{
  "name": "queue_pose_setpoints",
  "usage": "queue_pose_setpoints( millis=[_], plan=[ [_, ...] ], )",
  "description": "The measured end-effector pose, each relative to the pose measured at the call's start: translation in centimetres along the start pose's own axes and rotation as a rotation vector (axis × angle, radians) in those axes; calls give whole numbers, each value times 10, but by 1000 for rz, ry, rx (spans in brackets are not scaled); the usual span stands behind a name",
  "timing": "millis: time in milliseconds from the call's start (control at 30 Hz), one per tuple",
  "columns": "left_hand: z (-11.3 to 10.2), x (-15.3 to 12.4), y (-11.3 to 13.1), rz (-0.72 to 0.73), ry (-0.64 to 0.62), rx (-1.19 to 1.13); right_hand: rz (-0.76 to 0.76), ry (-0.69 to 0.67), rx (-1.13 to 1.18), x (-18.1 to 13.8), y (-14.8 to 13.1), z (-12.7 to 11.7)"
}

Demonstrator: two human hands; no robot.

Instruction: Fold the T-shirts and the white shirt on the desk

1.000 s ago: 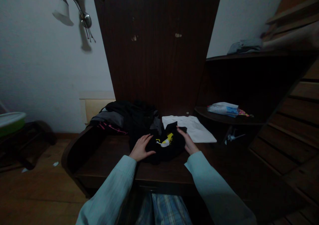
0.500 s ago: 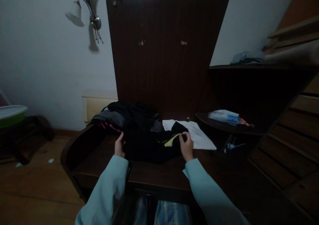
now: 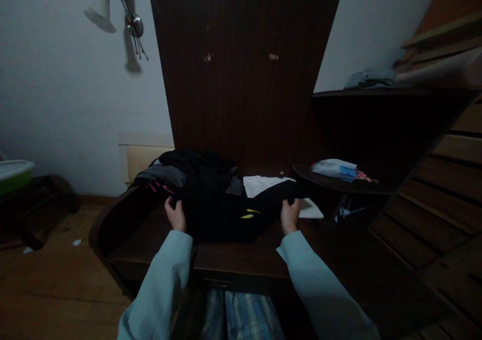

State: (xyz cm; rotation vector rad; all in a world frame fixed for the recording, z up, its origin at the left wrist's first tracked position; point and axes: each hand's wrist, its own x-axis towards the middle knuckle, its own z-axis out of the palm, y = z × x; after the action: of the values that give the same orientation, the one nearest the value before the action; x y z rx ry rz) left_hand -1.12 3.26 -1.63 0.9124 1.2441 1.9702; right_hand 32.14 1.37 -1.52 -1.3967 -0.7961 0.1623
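A black garment (image 3: 222, 219) with small yellow marks is spread low over the dark wooden dresser top (image 3: 233, 257). Its left side is gripped by my left hand (image 3: 176, 215), fingers curled at the cloth. My right hand (image 3: 290, 215) pinches the opposite side, so the fabric stretches between both hands. Under its right part lies a folded white cloth (image 3: 259, 184), partly covered. Behind on the left is a heap of dark clothes (image 3: 196, 166), one piece bearing pink marks. In the dim light, I cannot tell the garment's exact kind.
A tall dark panel (image 3: 241, 79) rises behind the dresser. To the right, a small shelf (image 3: 320, 180) carries a plastic packet (image 3: 335, 169). A wall lamp (image 3: 101, 11) hangs upper left. A green basin (image 3: 15, 177) rests on a low stool at far left.
My right hand has moved slightly right and drawn the black garment wider, over more of the white cloth. The yellow part has flattened into two small marks. The view has shifted slightly.
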Motion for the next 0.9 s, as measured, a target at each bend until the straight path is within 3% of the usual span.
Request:
queue_pose_setpoints(
  millis=[100,200,333,567,633,767,900],
  plan=[
    [13,-18,7,253,-27,246,-72,-154,35,-8,-6,3],
    [30,-43,14,386,-317,321,-117,-386,91,-22,-13,9],
    [56,-70,18,321,-678,180,-70,-529,104,-40,-16,18],
    [82,-83,-5,81,-880,152,-3,-678,302,-47,-18,18],
    [83,-81,-11,6,-852,139,27,-674,397,-42,-22,13],
    [77,-69,-11,-204,-524,-33,129,-570,681,-27,-28,3],
    [68,-57,-3,-368,-264,-202,183,-426,570,-15,-19,0]
  ],
)
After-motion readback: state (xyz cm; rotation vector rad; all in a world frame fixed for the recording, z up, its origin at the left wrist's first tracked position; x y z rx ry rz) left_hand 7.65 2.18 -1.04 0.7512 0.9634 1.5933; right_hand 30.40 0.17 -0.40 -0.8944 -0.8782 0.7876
